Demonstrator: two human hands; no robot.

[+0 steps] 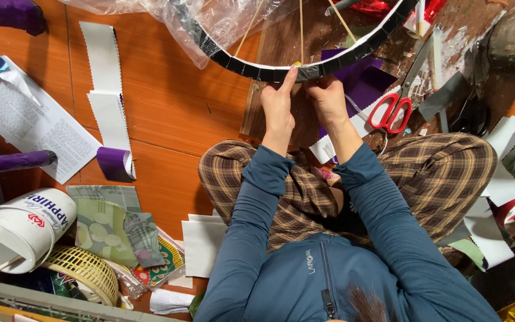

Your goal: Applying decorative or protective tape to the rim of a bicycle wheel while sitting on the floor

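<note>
A large curved hoop (pixel 257 70) wrapped in black and grey strips arcs across the top of the head view, with thin bamboo sticks (pixel 301 30) running up from it. My left hand (pixel 278 107) presses its index finger up against the hoop's rim. My right hand (pixel 327 98) sits right beside it, fingers curled against the same stretch of rim. Both forearms are in blue sleeves, above crossed legs in brown checked trousers (pixel 442 173).
Red-handled scissors (pixel 391 113) lie just right of my hands, over purple paper (pixel 365 86). A roll of purple-and-white paper strip (pixel 114 161) lies on the orange floor at left. Clear plastic sheet (pixel 210 24), printed sheets (pixel 37 128), a rolled poster (pixel 31 226) and a basket (pixel 87 271) surround me.
</note>
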